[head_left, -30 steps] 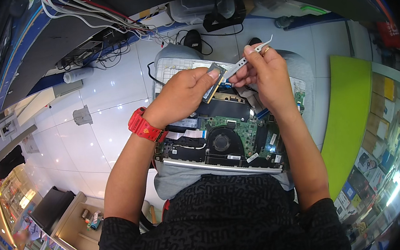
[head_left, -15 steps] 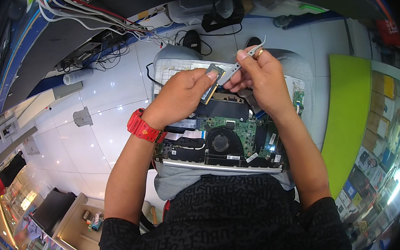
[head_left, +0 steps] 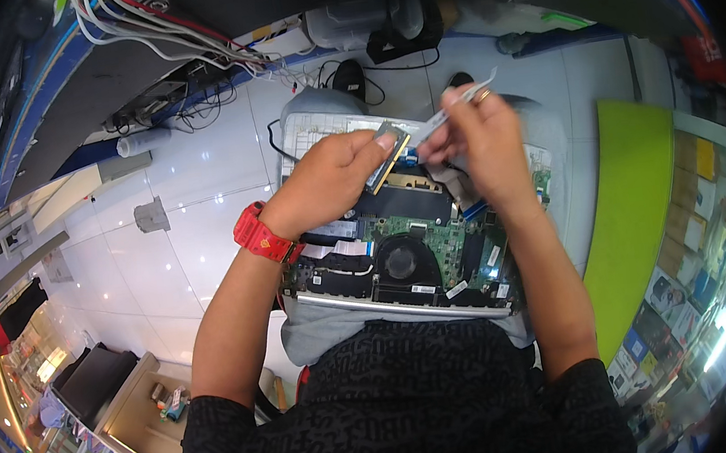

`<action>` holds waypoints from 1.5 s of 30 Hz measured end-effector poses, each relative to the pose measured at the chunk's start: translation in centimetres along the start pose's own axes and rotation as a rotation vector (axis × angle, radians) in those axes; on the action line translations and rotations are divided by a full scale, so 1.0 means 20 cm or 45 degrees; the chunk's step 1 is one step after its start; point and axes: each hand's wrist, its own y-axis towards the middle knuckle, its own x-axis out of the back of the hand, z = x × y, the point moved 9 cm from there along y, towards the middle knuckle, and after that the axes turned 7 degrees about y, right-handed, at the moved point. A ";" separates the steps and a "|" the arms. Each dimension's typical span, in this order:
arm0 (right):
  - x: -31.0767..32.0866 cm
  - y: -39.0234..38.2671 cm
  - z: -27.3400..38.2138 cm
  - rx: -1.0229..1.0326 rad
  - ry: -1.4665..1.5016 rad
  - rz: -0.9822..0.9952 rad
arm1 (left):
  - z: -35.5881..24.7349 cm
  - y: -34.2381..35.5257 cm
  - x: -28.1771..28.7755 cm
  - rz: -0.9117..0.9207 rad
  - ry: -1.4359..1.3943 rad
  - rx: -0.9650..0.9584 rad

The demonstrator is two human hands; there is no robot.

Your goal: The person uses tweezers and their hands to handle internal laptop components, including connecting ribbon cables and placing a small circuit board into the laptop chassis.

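Note:
Between the thumb and fingers of my left hand (head_left: 336, 176) is a laptop memory module (head_left: 392, 154), tilted, its gold contact edge facing right. My right hand (head_left: 486, 138) grips pale metal tweezers (head_left: 459, 103), somewhat blurred, with the curved tip pointing up and away to the right. Its fingertips are close to the module's gold edge; whether they touch it I cannot tell. Below both hands an opened laptop (head_left: 435, 235) lies across my lap, showing its green circuit board, a black fan (head_left: 401, 259) and a white ribbon cable (head_left: 343, 249). Something small and blue shows by my right fingertips.
Loose cables (head_left: 174, 25) hang under the counter at the upper left. A lime-green panel (head_left: 634, 198) beside a glass display case (head_left: 698, 218) stands to the right. A beige drawer (head_left: 139, 409) is at the lower left. White floor tiles (head_left: 146, 267) stretch out left.
My right hand has shifted slightly right and turned, carrying the tweezers with it; it is blurred now. My left hand still holds the memory module in nearly the same place.

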 end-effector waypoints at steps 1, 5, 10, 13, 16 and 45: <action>-0.02 -0.02 0.00 -0.023 -0.024 0.038 | 0.01 0.00 -0.01 0.017 0.020 0.027; 0.09 -0.02 0.24 0.252 -0.137 -0.131 | 0.00 0.01 -0.01 0.039 0.088 -0.043; -0.16 -0.17 1.09 1.034 -0.948 -0.210 | -0.02 -0.02 0.01 0.061 0.234 0.010; -0.38 -0.15 1.46 1.963 -1.946 -0.337 | -0.02 -0.01 -0.03 0.018 -0.046 -0.005; -0.48 0.27 1.76 1.407 -1.962 -0.498 | 0.02 -0.02 0.00 -0.017 0.113 0.043; 0.45 -0.38 0.38 0.302 -0.613 -0.250 | -0.16 -0.06 -0.07 -0.439 1.084 -0.156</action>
